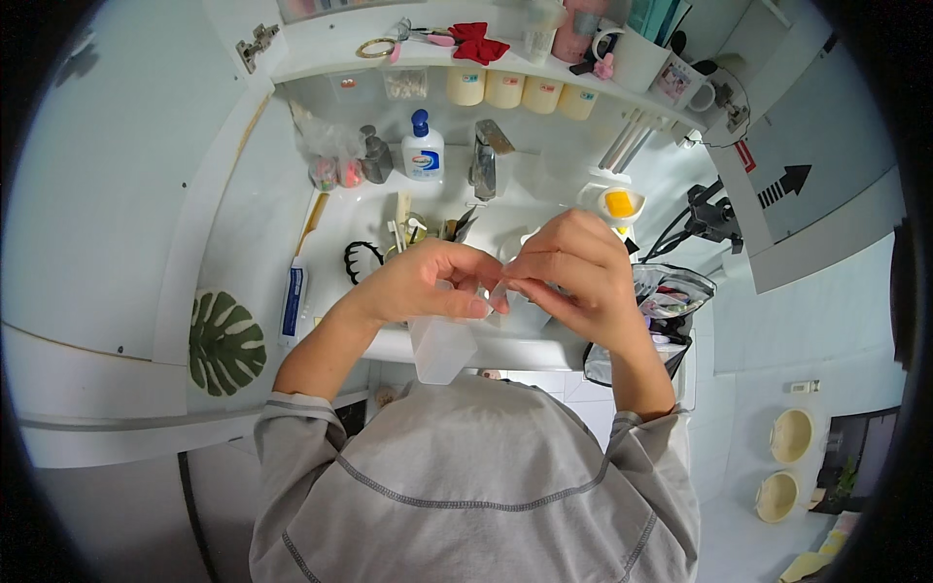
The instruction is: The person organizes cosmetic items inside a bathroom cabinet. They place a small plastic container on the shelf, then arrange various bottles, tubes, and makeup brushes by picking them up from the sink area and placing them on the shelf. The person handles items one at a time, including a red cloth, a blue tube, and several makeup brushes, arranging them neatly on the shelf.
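Note:
My left hand [425, 279] is closed round a translucent white plastic box [442, 352], which hangs tilted below the palm over the basin's front edge. Close beside it, my right hand [579, 277] is pinched, its fingertips meeting the left ones at a thin, clear-looking edge. Whether that edge belongs to the box or to a separate piece, I cannot tell. Both hands are above the white washbasin [335, 219]. Behind them rises a chrome tap [484, 160], with a white pump bottle with a blue top [423, 148] to its left.
A black hair claw [362, 260] and a blue-and-white tube box [293, 301] lie at the left. Yellow soap [618, 203] sits in a dish at the right, above a clear black-edged pouch [673, 290]. A shelf [335, 64] with cups and a red bow [478, 45] spans the back.

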Action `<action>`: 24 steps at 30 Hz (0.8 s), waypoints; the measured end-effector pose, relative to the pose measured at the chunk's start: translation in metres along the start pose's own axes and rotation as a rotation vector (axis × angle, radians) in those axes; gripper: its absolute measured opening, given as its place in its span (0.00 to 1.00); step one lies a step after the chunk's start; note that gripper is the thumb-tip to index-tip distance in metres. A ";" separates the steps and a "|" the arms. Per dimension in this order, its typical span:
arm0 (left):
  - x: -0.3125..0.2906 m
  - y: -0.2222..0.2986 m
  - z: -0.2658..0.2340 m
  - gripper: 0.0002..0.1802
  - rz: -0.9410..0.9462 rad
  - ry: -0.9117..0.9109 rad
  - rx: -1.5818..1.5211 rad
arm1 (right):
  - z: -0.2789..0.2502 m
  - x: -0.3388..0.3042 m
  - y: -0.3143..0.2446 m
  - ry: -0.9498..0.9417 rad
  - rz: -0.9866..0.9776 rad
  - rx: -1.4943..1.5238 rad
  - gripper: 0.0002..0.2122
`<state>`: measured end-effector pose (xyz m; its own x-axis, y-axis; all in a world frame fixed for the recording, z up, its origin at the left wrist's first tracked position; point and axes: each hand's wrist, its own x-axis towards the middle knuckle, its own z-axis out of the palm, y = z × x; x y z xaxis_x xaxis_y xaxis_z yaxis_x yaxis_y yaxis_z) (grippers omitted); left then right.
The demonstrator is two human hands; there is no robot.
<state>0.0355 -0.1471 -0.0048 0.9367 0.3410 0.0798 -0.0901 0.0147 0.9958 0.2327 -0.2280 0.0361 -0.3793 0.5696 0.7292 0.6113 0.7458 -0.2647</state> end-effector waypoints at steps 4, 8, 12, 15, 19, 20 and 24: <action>0.002 0.010 0.011 0.19 0.033 0.128 -0.149 | 0.009 -0.004 -0.008 0.190 -0.067 -0.266 0.15; 0.003 0.013 0.014 0.20 0.117 0.134 -0.047 | 0.011 -0.003 -0.013 0.348 -0.107 -0.327 0.17; 0.004 0.019 0.023 0.26 0.086 0.212 -0.088 | 0.011 -0.007 -0.013 0.333 -0.168 -0.348 0.16; 0.005 0.017 0.022 0.21 0.187 0.163 -0.038 | 0.012 -0.007 -0.015 0.368 -0.164 -0.340 0.16; 0.007 0.020 0.028 0.21 0.172 0.174 -0.046 | 0.015 -0.010 -0.013 0.424 -0.199 -0.340 0.15; 0.007 0.020 0.028 0.21 0.174 0.180 -0.059 | 0.015 -0.010 -0.012 0.440 -0.206 -0.332 0.15; 0.007 0.023 0.026 0.21 0.202 0.173 -0.050 | 0.011 -0.010 -0.015 0.420 -0.142 -0.188 0.13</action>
<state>0.0490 -0.1688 0.0199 0.8266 0.4972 0.2636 -0.2900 -0.0252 0.9567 0.2193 -0.2411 0.0257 -0.1781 0.2486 0.9521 0.7035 0.7087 -0.0535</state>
